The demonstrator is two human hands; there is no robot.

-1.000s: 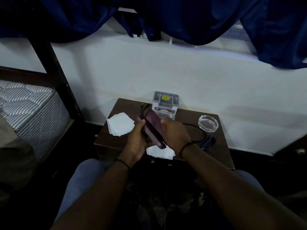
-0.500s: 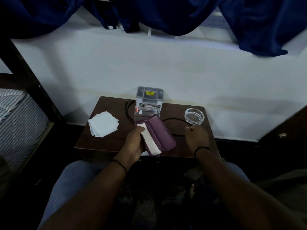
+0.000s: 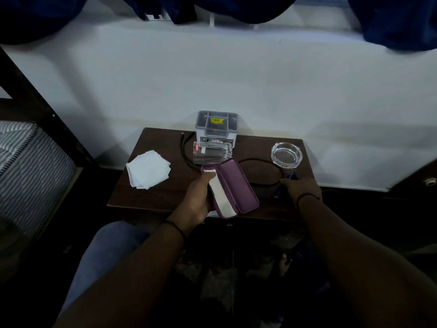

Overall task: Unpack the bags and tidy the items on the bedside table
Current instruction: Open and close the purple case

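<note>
Two risks stand out: the open purple case (image 3: pixel 230 188), gripped by the left hand (image 3: pixel 197 202) at frame centre, could knock the tipped glass (image 3: pixel 211 152); the right hand (image 3: pixel 301 188) pinches something blue at the table (image 3: pixel 142 195) edge, where it may drop.

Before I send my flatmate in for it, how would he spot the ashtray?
On the brown bedside table, look at the far right corner by the white wall. The glass ashtray sits there: clear, squat and faceted, upright, unlike the drinking glass lying on its side mid-table.
</note>
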